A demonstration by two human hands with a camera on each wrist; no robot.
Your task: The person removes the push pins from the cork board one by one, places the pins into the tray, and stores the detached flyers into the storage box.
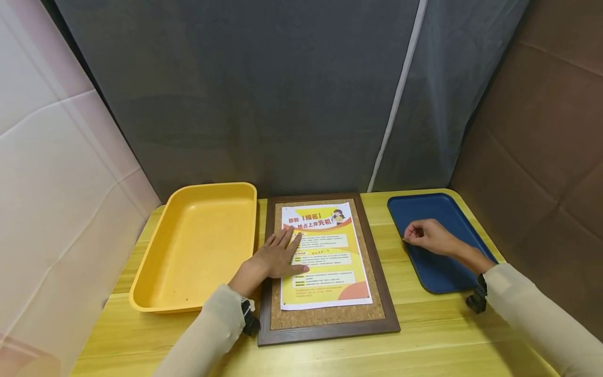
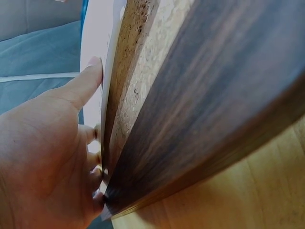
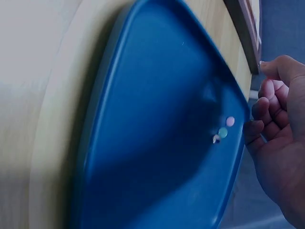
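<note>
A yellow and white printed poster (image 1: 325, 262) lies on a brown-framed cork board (image 1: 330, 317). Small dark dots show near its corners. My left hand (image 1: 278, 256) rests on the poster's left side with fingers spread, and in the left wrist view its thumb (image 2: 88, 81) lies along the sheet. Over the left edge of the blue tray (image 1: 443, 277), my right hand (image 1: 431, 235) pinches a tiny thing, apparently a thumbtack (image 1: 403, 240), between thumb and index finger; the fingers mostly hide it. In the right wrist view, small round-headed thumbtacks (image 3: 223, 132), pink and green among them, lie in the tray.
A large yellow tray (image 1: 198, 246) stands left of the board on the wooden table (image 1: 424, 330). Grey cloth (image 1: 235, 104) hangs behind, with a pale sheet (image 1: 70, 183) on the left and a brown one (image 1: 542, 157) on the right.
</note>
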